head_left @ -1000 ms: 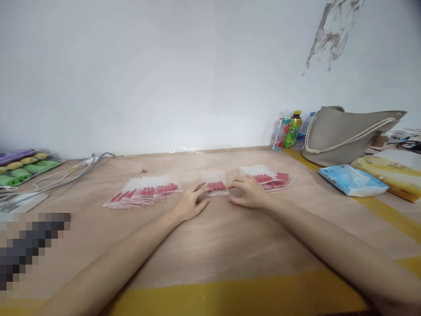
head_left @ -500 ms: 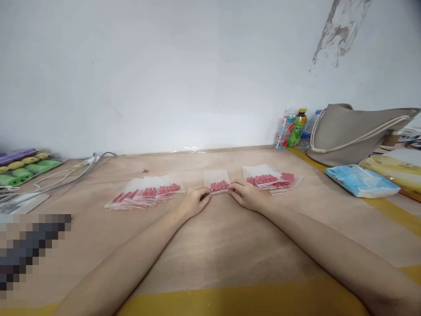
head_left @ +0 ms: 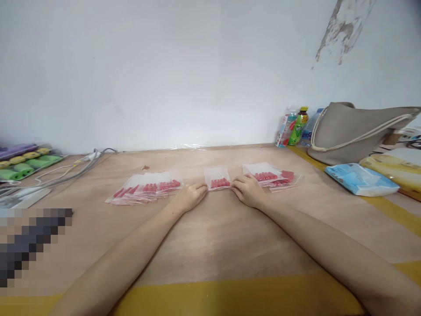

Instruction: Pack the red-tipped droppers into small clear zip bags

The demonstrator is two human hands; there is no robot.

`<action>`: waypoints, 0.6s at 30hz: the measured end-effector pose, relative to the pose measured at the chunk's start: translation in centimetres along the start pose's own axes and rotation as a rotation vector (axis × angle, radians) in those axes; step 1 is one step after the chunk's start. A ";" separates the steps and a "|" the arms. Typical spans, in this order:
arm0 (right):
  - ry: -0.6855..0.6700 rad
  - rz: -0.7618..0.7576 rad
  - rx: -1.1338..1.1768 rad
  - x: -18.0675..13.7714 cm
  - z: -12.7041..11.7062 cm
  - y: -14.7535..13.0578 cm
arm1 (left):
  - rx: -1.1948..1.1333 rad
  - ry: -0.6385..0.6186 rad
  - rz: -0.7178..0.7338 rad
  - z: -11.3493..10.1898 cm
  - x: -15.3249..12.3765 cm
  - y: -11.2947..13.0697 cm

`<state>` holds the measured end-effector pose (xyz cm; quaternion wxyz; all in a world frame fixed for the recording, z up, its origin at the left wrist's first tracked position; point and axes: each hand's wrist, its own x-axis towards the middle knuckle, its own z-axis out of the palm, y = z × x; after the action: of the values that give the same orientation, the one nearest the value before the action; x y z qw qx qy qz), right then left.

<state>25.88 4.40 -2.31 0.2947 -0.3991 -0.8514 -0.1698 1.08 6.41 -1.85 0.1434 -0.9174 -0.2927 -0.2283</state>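
A small clear plastic bag with several red pieces (head_left: 217,179) lies flat on the brown table (head_left: 210,237) between my hands. My left hand (head_left: 190,196) is curled, pinching the bag's lower left corner. My right hand (head_left: 246,190) is curled too and pinches the lower right corner. A fanned row of similar bags (head_left: 144,190) lies to the left of my left hand. Another overlapping pile of such bags (head_left: 268,175) lies just beyond my right hand.
A grey tote bag (head_left: 355,131), bottles (head_left: 297,127), a blue tissue pack (head_left: 360,179) and a yellow package (head_left: 394,169) sit at the right. Cables (head_left: 66,173) and a tray of green, yellow and purple items (head_left: 23,160) are at the left. The wall is close behind.
My fingers were spread beside the middle bag a second ago; both hands have since closed onto its lower corners. The view has shifted slightly.
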 end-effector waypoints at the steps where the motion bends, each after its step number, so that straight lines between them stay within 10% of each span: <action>1: 0.002 -0.001 -0.008 0.0 0.0 0.0 | 0.015 -0.003 0.002 0.0 0.1 0.1; 18: 0.046 -0.150 -0.069 3.1 2.3 -3.5 | 0.067 -0.028 -0.032 -0.1 0.4 0.6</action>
<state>20.73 5.27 -2.31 0.2866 -0.3404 -0.8655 -0.2298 1.73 6.06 -1.65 0.1662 -0.9105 -0.3166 -0.2078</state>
